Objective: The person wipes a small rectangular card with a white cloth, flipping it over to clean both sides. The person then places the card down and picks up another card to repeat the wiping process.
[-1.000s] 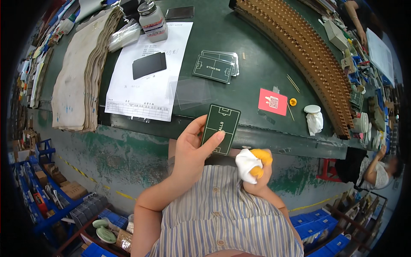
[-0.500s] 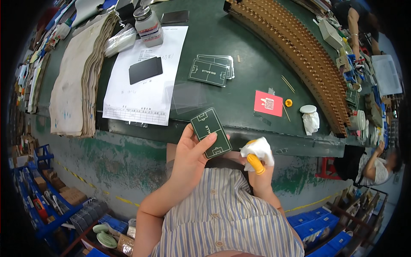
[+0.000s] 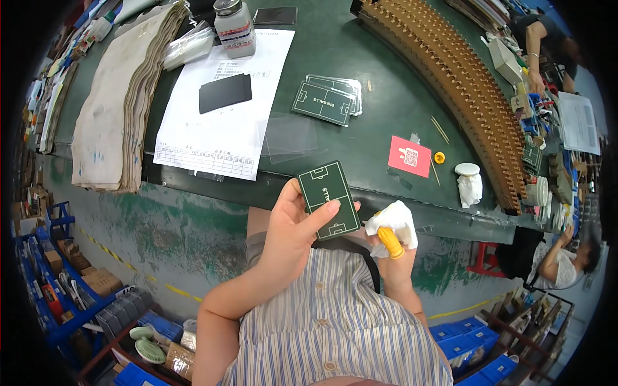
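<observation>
A green card (image 3: 324, 186) printed with white sports-field lines is pinched in my left hand (image 3: 293, 222), thumb across its face and fingers behind. To its right, my right hand (image 3: 394, 257) grips a crumpled white cloth (image 3: 400, 222). A yellow finger cot (image 3: 389, 242) covers at least one finger of that hand. Both hands are just in front of the table's near edge. Beyond them lies a stack of similar green cards (image 3: 324, 103), slightly fanned. Clear plastic sheets (image 3: 291, 139) lie between that stack and my left hand.
A paper form (image 3: 212, 138) bears dark cards (image 3: 225, 94) and a metal-capped bottle (image 3: 235, 32). Stacked brown sheets (image 3: 119, 96) stand left. Rightward are a red card (image 3: 409, 156), thin sticks (image 3: 440, 130), a white-wrapped jar (image 3: 469, 186) and a long slotted rack (image 3: 450, 83). Other people sit at right.
Both hands have shifted slightly right, still holding the card and the cloth. The whole view has moved a little, so the table things appear displaced.
</observation>
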`<state>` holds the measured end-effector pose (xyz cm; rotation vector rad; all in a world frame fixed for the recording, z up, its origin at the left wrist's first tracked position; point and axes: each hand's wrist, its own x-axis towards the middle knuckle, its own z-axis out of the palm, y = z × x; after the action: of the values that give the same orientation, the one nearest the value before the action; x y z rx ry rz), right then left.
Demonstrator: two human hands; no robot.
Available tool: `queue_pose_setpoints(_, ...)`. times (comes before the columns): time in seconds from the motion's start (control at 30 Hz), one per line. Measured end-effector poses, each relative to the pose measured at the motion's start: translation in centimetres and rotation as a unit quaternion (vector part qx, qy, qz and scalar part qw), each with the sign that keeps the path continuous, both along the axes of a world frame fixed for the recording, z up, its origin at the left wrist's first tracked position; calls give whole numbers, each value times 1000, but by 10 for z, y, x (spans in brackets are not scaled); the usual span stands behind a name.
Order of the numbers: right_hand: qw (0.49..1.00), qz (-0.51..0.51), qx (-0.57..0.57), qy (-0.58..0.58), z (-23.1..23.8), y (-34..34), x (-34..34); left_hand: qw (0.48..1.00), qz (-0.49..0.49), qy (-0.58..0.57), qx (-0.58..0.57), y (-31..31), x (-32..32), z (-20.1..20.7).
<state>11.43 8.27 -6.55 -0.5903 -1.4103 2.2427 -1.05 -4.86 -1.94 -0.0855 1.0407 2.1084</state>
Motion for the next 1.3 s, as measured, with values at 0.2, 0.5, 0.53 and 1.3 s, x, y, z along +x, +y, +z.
queue_pose_setpoints(0.2, 975, 2, 219, -46, -2, 2, -1, 1000, -2, -2, 6, 0, -1, -2)
queue_pose_setpoints(0.5, 987, -60, 145, -26, 8, -11, -8, 1000, 6, -1, 4, 1, -1, -1)
queue_pose_setpoints(0.53, 984, -82, 157, -30, 10, -14, -11, 1000, 5, 0, 2, 1, -2, -1)
queue_pose_setpoints(1.3, 670, -69, 739, 25, -1, 21, 5, 1000, 1, 14, 12, -2, 0, -3)
